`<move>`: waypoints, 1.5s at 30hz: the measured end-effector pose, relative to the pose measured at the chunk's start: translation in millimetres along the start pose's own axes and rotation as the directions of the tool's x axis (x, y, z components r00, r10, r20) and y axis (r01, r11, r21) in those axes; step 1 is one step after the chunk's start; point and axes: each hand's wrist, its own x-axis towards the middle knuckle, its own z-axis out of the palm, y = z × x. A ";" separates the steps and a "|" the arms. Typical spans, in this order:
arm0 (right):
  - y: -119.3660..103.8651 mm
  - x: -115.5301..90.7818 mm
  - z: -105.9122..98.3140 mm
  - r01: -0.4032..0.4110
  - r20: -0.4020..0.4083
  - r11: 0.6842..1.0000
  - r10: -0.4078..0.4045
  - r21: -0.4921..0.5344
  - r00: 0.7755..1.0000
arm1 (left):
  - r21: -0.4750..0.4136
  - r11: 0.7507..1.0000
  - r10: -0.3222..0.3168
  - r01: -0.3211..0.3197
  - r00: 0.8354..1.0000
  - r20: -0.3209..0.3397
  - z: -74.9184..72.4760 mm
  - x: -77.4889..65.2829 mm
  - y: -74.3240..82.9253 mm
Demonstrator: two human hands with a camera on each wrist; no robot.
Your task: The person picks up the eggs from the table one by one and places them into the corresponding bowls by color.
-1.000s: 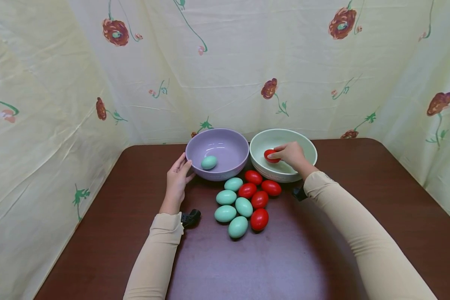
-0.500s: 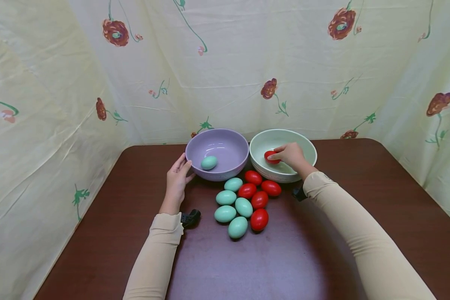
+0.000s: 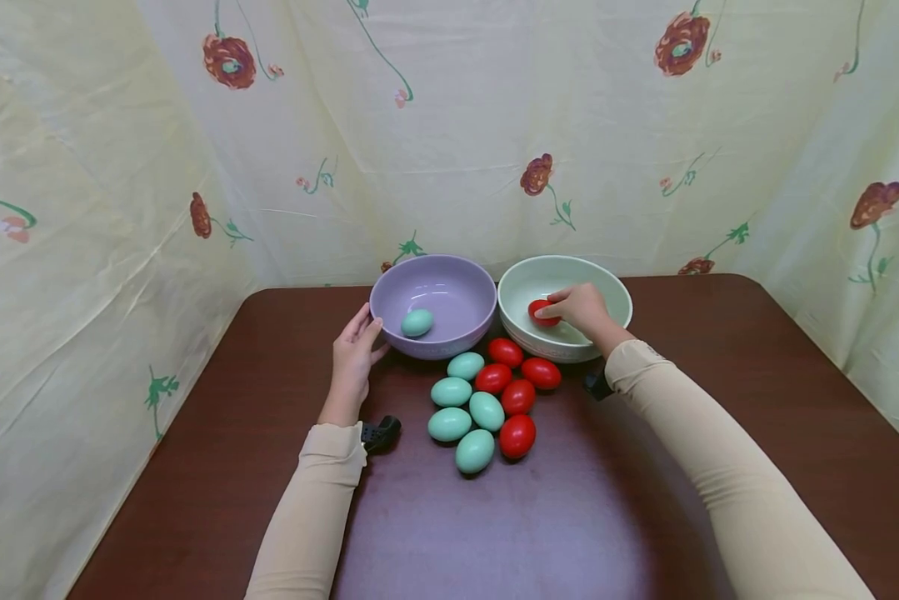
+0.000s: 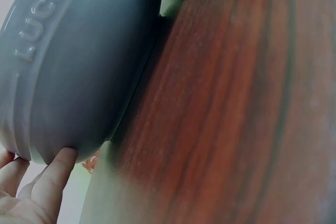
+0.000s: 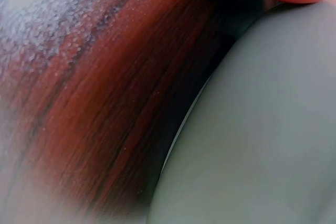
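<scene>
In the head view my left hand [image 3: 353, 354] rests against the left outer side of a purple bowl [image 3: 456, 292], fingers fairly straight. The left wrist view has its fingertips [image 4: 64, 156] touching the bowl's wall [image 4: 89, 77], which bears raised lettering. A single mint-green egg [image 3: 417, 322] lies inside this bowl. Over in the pale green bowl [image 3: 520, 287], my right hand [image 3: 586, 310] pinches a red egg [image 3: 542, 313] between thumb and fingers, low in the bowl. The right wrist view catches only that bowl's outer wall [image 5: 262, 119], not the hand.
Between my arms, in front of the bowls, several mint-green eggs [image 3: 450, 425] and several red eggs [image 3: 518, 437] lie close together on the dark wooden table [image 3: 269, 400]. The bowls stand side by side near the back edge, before a flowered curtain [image 3: 449, 125].
</scene>
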 end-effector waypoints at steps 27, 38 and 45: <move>-8.6 -34.6 -20.6 -0.006 0.008 0.994 0.005 0.112 1.000 | 0.006 1.000 -0.008 0.008 1.000 -0.006 -1.0 0.3 0.5; -6.1 -57.8 -24.1 -0.007 0.041 0.952 -0.005 0.305 0.999 | 0.004 1.000 -0.024 0.024 1.000 0.000 -1.4 -1.7 -0.2; -4.5 -74.5 -26.9 0.007 0.025 0.926 -0.017 0.378 1.000 | 0.012 1.000 -0.017 0.017 1.000 0.000 -0.9 -0.1 0.7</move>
